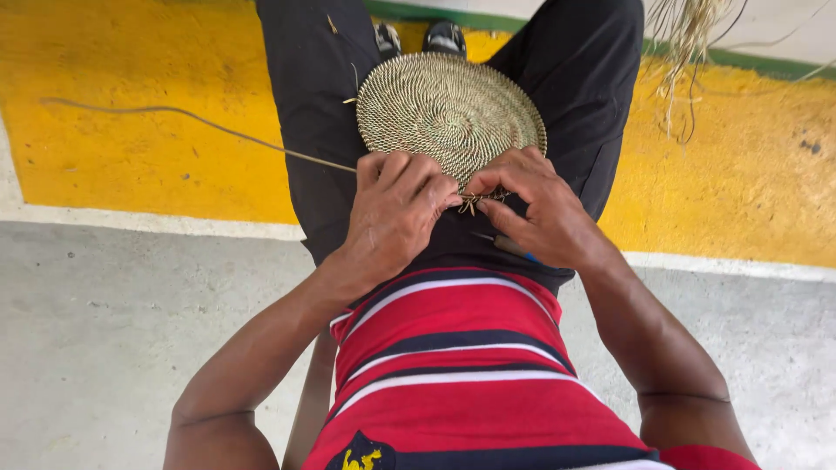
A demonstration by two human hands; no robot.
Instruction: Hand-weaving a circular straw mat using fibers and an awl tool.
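I sit with a round woven disc (448, 109) resting on my lap, across both thighs of my black trousers (309, 96). The disc is a flat coil of pale fibre, wound outward from a centre in tight rings, so it has no real long axis. It lies tilted, its far edge toward my shoes (422, 39) and its near edge toward my belly, the worked face turned up at me.

My left hand (396, 213) closes over the near rim, fingers curled and pressed together, thumb and fingertips pinched on the edge of the coil. My right hand (535, 209) meets it at the same spot, forefinger and thumb nipped shut on the short loose strands (475, 204) that stick out of the rim between my two hands. Tucked under my right palm is a thin tool (509, 246) with a bluish tip; how I hold it, I cannot tell.

One long strand (192, 117) runs out from under my left hand, pointing away to my left and curving over the floor. A bundle of dry fibre (688, 43) hangs in at the upper right.

Under my legs the floor is painted yellow (131, 148), edged by a white line (148, 222), with bare grey concrete (104, 331) nearer me. A green stripe (766, 63) borders the yellow at the far side. My shirt (453, 365) is red with dark and white stripes.
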